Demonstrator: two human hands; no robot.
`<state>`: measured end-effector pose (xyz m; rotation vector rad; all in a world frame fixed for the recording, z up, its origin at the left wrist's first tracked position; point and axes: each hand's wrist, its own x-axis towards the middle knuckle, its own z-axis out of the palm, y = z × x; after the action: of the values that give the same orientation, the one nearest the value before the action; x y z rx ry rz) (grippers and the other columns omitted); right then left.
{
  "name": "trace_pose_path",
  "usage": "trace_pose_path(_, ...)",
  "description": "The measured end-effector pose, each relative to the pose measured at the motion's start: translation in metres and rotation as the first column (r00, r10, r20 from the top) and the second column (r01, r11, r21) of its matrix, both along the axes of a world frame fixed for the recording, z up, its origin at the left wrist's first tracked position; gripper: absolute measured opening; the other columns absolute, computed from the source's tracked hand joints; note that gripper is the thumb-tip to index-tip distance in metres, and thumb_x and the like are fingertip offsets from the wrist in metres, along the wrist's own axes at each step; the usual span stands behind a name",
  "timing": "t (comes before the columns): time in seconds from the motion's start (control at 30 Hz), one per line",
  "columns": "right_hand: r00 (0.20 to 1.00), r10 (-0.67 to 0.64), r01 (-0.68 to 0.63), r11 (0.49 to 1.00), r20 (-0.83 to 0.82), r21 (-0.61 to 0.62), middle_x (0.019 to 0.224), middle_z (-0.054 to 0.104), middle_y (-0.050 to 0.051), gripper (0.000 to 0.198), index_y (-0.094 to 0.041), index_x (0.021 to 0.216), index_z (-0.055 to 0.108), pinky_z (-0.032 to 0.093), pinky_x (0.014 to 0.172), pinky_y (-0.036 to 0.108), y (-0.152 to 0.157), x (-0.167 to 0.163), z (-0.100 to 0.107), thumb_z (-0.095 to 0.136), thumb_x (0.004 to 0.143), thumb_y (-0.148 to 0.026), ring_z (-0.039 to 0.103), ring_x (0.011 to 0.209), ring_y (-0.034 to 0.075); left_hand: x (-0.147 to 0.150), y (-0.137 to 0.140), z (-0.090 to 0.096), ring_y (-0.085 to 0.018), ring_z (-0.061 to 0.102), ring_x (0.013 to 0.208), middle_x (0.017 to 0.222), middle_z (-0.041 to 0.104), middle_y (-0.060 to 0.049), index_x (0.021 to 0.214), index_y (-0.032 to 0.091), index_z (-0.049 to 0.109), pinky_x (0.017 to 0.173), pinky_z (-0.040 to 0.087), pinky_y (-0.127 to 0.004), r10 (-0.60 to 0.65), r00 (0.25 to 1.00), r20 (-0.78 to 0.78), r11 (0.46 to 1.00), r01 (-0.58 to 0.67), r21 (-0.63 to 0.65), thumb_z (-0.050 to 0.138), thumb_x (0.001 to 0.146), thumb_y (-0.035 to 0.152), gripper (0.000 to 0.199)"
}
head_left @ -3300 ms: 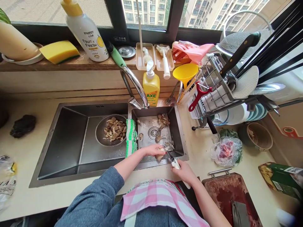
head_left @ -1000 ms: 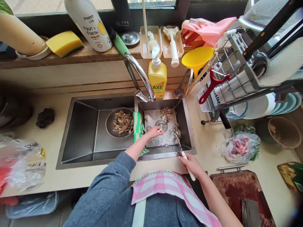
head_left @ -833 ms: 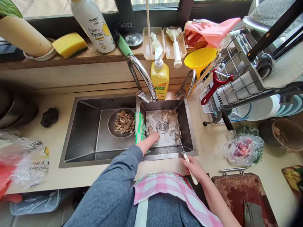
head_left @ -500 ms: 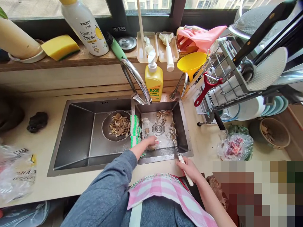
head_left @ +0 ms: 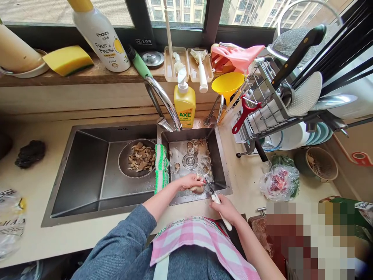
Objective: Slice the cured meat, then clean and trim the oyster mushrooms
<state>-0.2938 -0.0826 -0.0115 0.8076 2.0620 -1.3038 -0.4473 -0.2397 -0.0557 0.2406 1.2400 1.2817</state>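
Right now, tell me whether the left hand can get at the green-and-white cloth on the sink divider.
Probably yes: the cloth hangs close by and nothing seems to lie on it. The left hand is holding a mushroom, though, so it would likely need to let go first.

Left grip [head_left: 190, 182] is curled closed, fingers bunched together at the tips. Its forearm [head_left: 161, 200] runs back from there toward the body and out to the left, bare up to a blue sleeve [head_left: 125, 229] that's shoved up the arm. Right grip [head_left: 224, 208] sits just right of the left one and a bit nearer the torso, also closed, fingers wrapped round pretty snugly. The right forearm [head_left: 256, 243] slants back from that grip, outward to the right, bare as far as you can see. Grips are close together but not touching, lol.
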Motion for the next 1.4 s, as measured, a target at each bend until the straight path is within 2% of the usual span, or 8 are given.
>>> trace_pose_path(0.17,0.999,0.015,-0.015,1.0,0.034,-0.002,0.052,0.048,-0.004,0.02,-0.02,0.061,0.046,0.029,0.051,0.024,-0.002,-0.001,0.003,0.056,0.066,-0.036,0.043,0.05,0.012,0.007,0.004,-0.001,-0.002,0.021,0.039,0.047,0.034,0.009,0.069,0.013,0.055,0.041,0.009,-0.02,-0.075,0.994,-0.085,0.995,0.069,-0.071,0.068,0.056,0.062,0.053)
trace_pose_path(0.6,0.998,-0.067,0.068,0.997,0.02,-0.025,0.051,0.05,-0.003,0.022,-0.021,0.061,0.047,0.033,0.051,0.025,0.004,0.007,-0.002,0.057,0.067,-0.04,0.049,0.052,0.015,-0.017,-0.009,-0.032,-0.017,0.054,0.07,0.064,0.054,-0.002,0.061,0.017,0.051,0.064,0.038,-0.024,-0.077,0.877,-0.473,0.892,-0.151,-0.426,0.063,0.071,0.038,0.027)
trace_pose_path(0.83,0.997,-0.07,0.071,0.996,0.025,-0.061,0.053,0.051,-0.003,0.023,-0.021,0.064,0.049,0.035,0.051,0.026,0.009,0.01,-0.002,0.057,0.068,-0.043,0.05,0.053,0.015,-0.047,-0.061,0.013,-0.014,0.056,0.061,0.07,0.062,-0.004,0.078,0.014,0.059,0.058,0.042,-0.024,0.172,0.862,-0.477,0.925,-0.309,-0.223,0.047,0.078,0.051,0.039)
trace_pose_path(0.93,0.998,-0.066,0.067,0.996,0.019,-0.057,0.053,0.051,-0.003,0.024,-0.021,0.063,0.048,0.035,0.052,0.026,0.011,0.01,-0.002,0.057,0.067,-0.043,0.05,0.054,0.016,-0.086,-0.127,0.039,-0.015,0.058,0.066,0.077,0.064,-0.006,0.085,0.013,0.06,0.062,0.045,-0.025,0.3,0.678,-0.671,0.783,-0.577,-0.233,0.043,0.079,0.056,0.046)
trace_pose_path(1.13,0.999,-0.032,0.032,0.998,0.013,-0.061,0.054,0.052,-0.003,0.024,-0.021,0.06,0.048,0.033,0.052,0.026,0.007,0.004,-0.001,0.059,0.066,-0.042,0.047,0.054,0.015,-0.122,-0.178,0.056,-0.031,0.048,0.111,0.121,0.051,-0.017,0.122,0.014,0.045,0.089,0.039,-0.041,-0.19,0.38,-0.905,0.454,-0.783,-0.424,0.058,0.074,0.04,0.056)
trace_pose_path(1.2,1.0,-0.025,0.027,0.998,0.018,-0.065,0.053,0.05,-0.003,0.025,-0.021,0.06,0.047,0.032,0.052,0.026,0.005,0.001,0.0,0.058,0.066,-0.043,0.046,0.053,0.014,-0.116,-0.148,0.05,-0.032,0.037,0.122,0.132,0.042,-0.017,0.126,0.016,0.042,0.098,0.031,-0.045,-0.274,0.226,-0.935,0.545,-0.764,-0.345,0.057,0.076,0.031,0.054)
trace_pose_path(1.27,1.0,-0.02,0.022,0.998,0.023,-0.067,0.053,0.049,-0.003,0.026,-0.021,0.06,0.046,0.032,0.053,0.026,0.005,0.0,0.002,0.057,0.066,-0.044,0.045,0.053,0.014,-0.105,-0.105,0.037,-0.029,0.037,0.122,0.128,0.046,-0.013,0.119,0.019,0.05,0.101,0.027,-0.042,-0.256,0.201,-0.946,0.769,-0.551,-0.325,0.05,0.08,0.024,0.04)
trace_pose_path(1.4,1.0,-0.027,0.028,0.997,0.014,-0.077,0.053,0.047,-0.004,0.026,-0.022,0.06,0.044,0.032,0.054,0.026,0.005,-0.001,0.008,0.057,0.066,-0.044,0.045,0.054,0.014,-0.079,-0.033,-0.008,-0.026,0.043,0.116,0.111,0.059,-0.01,0.093,0.021,0.064,0.098,0.031,-0.035,-0.279,0.662,-0.696,0.874,-0.126,-0.47,0.055,0.076,0.021,0.019)
